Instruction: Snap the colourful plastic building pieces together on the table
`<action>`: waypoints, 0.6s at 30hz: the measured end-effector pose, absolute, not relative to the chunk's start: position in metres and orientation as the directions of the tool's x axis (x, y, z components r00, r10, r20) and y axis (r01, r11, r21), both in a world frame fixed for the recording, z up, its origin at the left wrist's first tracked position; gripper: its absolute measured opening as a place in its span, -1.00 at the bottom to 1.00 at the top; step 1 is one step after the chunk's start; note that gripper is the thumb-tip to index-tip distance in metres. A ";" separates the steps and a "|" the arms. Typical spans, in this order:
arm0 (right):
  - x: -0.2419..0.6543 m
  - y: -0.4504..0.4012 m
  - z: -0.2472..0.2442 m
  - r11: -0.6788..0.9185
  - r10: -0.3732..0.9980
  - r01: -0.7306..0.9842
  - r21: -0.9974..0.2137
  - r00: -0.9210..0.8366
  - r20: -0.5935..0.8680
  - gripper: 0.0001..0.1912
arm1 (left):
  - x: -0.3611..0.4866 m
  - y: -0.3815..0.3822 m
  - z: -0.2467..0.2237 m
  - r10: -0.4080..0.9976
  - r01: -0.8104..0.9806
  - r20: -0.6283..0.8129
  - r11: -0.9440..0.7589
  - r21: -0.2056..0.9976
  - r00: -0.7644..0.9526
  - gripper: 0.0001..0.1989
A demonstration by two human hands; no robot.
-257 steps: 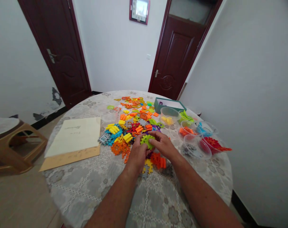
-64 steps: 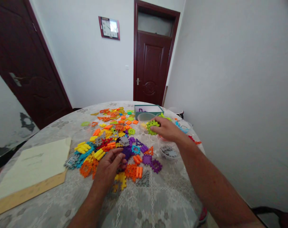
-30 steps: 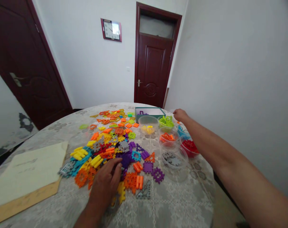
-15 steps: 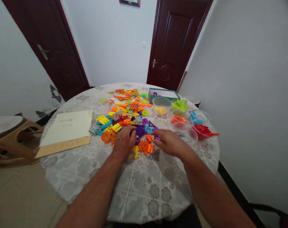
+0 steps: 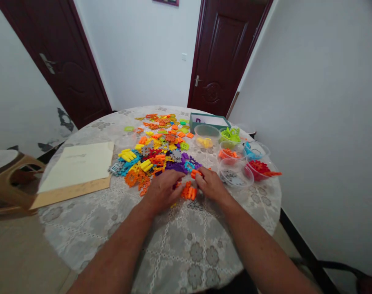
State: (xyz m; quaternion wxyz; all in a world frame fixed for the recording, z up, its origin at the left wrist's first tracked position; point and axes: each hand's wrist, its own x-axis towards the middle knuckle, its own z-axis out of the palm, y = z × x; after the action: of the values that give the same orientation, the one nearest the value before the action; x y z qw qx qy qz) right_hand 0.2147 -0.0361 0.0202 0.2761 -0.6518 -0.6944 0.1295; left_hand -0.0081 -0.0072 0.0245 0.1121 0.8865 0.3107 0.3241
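A heap of interlocking plastic building pieces (image 5: 153, 153) in orange, yellow, purple, blue and grey lies on the table in front of me. My left hand (image 5: 166, 188) is at its near edge, fingers curled down; a bit of orange shows by the thumb, but what the fingers hold is hidden. To the right, my right hand (image 5: 212, 184) pinches an orange building piece (image 5: 196, 174) between thumb and fingers. Loose orange pieces (image 5: 189, 192) lie between the hands. Just beyond sit purple pieces (image 5: 176, 166) and a blue square piece (image 5: 189, 165).
Clear tubs stand at the right, holding red pieces (image 5: 261, 168), orange pieces (image 5: 229, 153), green pieces (image 5: 230, 134) and yellow pieces (image 5: 204, 142). A green open box (image 5: 210, 127) is behind them. At left are a paper sheet (image 5: 77, 163) on cardboard and a wooden stool (image 5: 16, 175).
My right hand has closed on an orange piece and shifted slightly. My left hand has moved right and nearer to me, away from the purple pieces, now covering the yellow piece.
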 end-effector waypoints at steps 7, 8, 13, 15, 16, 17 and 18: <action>0.218 -0.042 0.029 0.164 0.941 0.691 -0.704 0.103 0.321 -0.68 | 0.015 -0.028 0.022 0.484 0.476 0.349 -0.872 0.114 0.803 -0.75; 0.216 -0.042 0.029 0.176 0.941 0.689 -0.703 0.093 0.326 -0.68 | 0.018 -0.029 0.021 0.480 0.476 0.344 -0.873 0.102 0.807 -0.77; 0.209 -0.042 0.028 0.244 0.939 0.677 -0.695 0.015 0.344 -0.71 | 0.022 -0.027 0.013 0.474 0.485 0.357 -0.872 0.065 0.805 -0.84; 0.208 -0.042 0.029 0.246 0.937 0.656 -0.714 0.028 0.348 -0.72 | 0.022 -0.026 0.011 0.481 0.498 0.363 -0.866 0.053 0.798 -0.85; 0.208 -0.042 0.030 0.240 0.936 0.639 -0.731 0.049 0.350 -0.72 | 0.023 -0.025 0.010 0.481 0.499 0.362 -0.865 0.047 0.799 -0.85; 0.209 -0.042 0.030 0.232 0.933 0.615 -0.753 0.078 0.351 -0.72 | 0.023 -0.025 0.010 0.480 0.500 0.359 -0.865 0.042 0.801 -0.85; 0.209 -0.042 0.030 0.223 0.930 0.587 -0.778 0.110 0.350 -0.72 | 0.024 -0.025 0.010 0.479 0.499 0.352 -0.866 0.037 0.804 -0.85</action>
State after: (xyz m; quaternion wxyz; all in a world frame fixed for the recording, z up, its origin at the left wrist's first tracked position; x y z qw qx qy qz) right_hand 0.2093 -0.0422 0.0296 0.4502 -0.5936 -0.6393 0.1905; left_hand 0.0238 -0.0249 0.0095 -0.0286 0.9494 0.2575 0.1774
